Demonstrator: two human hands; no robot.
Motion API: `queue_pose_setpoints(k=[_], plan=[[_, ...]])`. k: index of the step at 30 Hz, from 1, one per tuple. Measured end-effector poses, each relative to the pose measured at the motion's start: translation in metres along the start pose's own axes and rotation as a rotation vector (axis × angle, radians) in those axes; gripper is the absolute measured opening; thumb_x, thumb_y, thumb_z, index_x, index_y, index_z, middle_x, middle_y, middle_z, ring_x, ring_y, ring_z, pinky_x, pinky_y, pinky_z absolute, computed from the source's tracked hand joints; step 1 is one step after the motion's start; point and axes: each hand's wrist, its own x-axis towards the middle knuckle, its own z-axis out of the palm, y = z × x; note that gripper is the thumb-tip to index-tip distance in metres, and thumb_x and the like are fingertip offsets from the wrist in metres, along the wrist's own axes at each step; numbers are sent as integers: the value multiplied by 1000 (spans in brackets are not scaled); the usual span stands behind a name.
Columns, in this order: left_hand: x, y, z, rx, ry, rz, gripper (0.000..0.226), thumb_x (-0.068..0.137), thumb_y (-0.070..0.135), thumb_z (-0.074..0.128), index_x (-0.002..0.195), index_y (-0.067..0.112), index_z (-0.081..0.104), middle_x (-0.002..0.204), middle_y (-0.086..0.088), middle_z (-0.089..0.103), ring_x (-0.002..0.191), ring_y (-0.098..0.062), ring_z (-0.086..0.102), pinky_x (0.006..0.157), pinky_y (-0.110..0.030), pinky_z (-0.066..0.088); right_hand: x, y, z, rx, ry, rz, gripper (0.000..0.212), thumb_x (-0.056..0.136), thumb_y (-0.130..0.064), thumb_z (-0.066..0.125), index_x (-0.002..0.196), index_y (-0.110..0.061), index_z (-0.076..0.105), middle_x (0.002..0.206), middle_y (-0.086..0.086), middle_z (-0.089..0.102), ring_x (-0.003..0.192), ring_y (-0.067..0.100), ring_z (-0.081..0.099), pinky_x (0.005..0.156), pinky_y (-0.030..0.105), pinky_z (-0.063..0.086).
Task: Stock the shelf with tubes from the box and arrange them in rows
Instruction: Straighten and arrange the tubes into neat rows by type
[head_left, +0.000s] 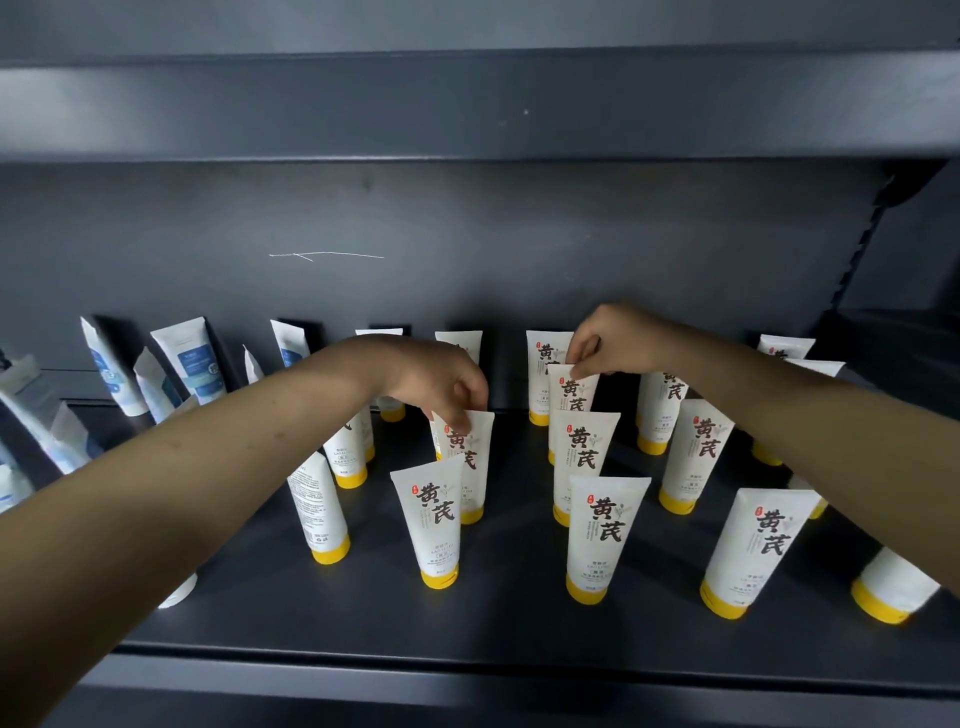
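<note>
Left hand (441, 384) fingers curled, pinching crimp of left tube (478, 447). Right hand (613, 345) pinching crimp of right tube (574, 392). Both tubes on shelf (493, 618), mid rows, upright-ish: yellow cap down, crimp up, long axis vertical, labels facing out.

L hand (441, 382) pinch on mid-row tube (475, 457), R hand (608, 343) pinch on rear tube (574, 389), both upright on dark shelf (467, 623).

1. The left arm is extended forward with the wrist bent down; the left hand (441, 382) is curled, a yellow-capped tube (470, 457) being pinched at its top edge.
2. The right hand (615, 340) is held farther back, a second tube (574, 389) being pinched likewise.
</note>
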Motion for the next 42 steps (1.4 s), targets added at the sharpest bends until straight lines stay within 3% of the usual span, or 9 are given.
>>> queue_pose_setpoints(k=[2, 5, 9, 11, 18, 24, 29, 36, 42], plan=[[0, 0, 1, -12, -4, -1, 9, 84, 18, 68, 92, 18, 65, 94, 1, 68, 74, -3, 57, 61, -13, 42, 3, 2, -9, 48, 16, -1, 12, 79, -16, 73, 89, -10, 75, 81, -2, 70, 60, 16, 61, 62, 25, 48], [1, -2, 2, -32, -2, 0, 10, 83, 19, 69, 81, 25, 62, 86, 6, 65, 69, -1, 56, 60, -14, 42, 16, 11, -18, 56, 101, -2, 14, 78, -14, 74, 90, -7, 74, 88, 7, 73, 72, 18, 64, 67, 23, 48], [1, -3, 3, -58, 14, -3, 14, 83, 18, 69, 77, 28, 61, 86, 2, 65, 71, -2, 56, 64, -18, 43, 40, 21, -15, 61, 92, 25, 31, 78, -11, 74, 108, -5, 68, 106, 11, 70, 95, 19, 65, 89, 26, 48], [1, -3, 4, -66, 21, -7, 12, 83, 18, 69, 78, 26, 61, 88, 0, 65, 71, -2, 55, 64, -18, 43, 47, 23, -9, 48, 64, 53, 37, 79, -12, 73, 114, -5, 65, 111, 11, 68, 101, 20, 64, 93, 27, 46], [1, -4, 5, -93, 29, -24, 9, 84, 17, 68, 81, 24, 62, 89, -2, 65, 72, -3, 55, 66, -19, 44, 59, 27, 11, -95, 43, 70, 25, 78, -19, 74, 103, -14, 71, 104, 3, 72, 95, 17, 65, 86, 26, 48], [2, -5, 3, -82, 21, -30, 9, 84, 17, 68, 80, 23, 62, 86, 0, 64, 71, -3, 54, 66, -19, 44, 67, 33, 8, -161, 151, 81, 21, 76, -14, 75, 97, -8, 74, 100, 8, 73, 94, 21, 67, 85, 27, 50], [3, -6, 4, -74, 20, -23, 4, 84, 18, 68, 85, 20, 64, 96, -11, 67, 78, -8, 57, 72, -24, 49, 65, 44, 6, -119, 170, 123, 21, 76, -11, 74, 96, -5, 74, 94, 12, 74, 91, 23, 68, 87, 29, 51], [2, -3, 3, -69, 11, -32, 11, 85, 19, 68, 79, 26, 61, 89, 0, 66, 76, -6, 56, 69, -21, 46, 63, 34, 7, -76, 161, 124, 21, 77, -12, 73, 98, -7, 74, 94, 10, 74, 89, 20, 68, 82, 24, 48], [-2, 1, 6, -39, 43, -46, 6, 86, 19, 66, 84, 23, 61, 100, -8, 67, 81, -11, 57, 74, -26, 48, 57, 29, 3, -69, 138, 157, 25, 76, -10, 75, 101, -8, 72, 102, 8, 72, 95, 21, 67, 85, 23, 47]])
